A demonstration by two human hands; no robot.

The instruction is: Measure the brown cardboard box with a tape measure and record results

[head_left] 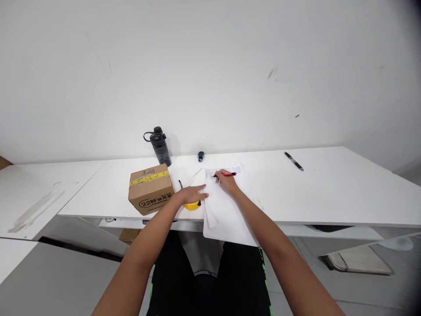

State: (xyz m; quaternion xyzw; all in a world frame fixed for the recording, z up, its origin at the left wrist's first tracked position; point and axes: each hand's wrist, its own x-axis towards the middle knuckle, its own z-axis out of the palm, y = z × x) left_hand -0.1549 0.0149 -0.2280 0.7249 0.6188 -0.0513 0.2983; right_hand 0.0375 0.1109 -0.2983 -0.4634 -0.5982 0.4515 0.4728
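My right hand is closed on a red pen, its tip resting on a white sheet of paper that overhangs the front edge of the white table. My left hand lies flat, fingers stretched out, over a yellow tape measure just left of the paper. A cardboard box with a strip of yellow measuring tape across its top stands left of my left hand.
A dark water bottle stands at the wall behind the box. A small blue object lies near the wall. A black pen lies at the right rear. Another white tabletop adjoins on the left.
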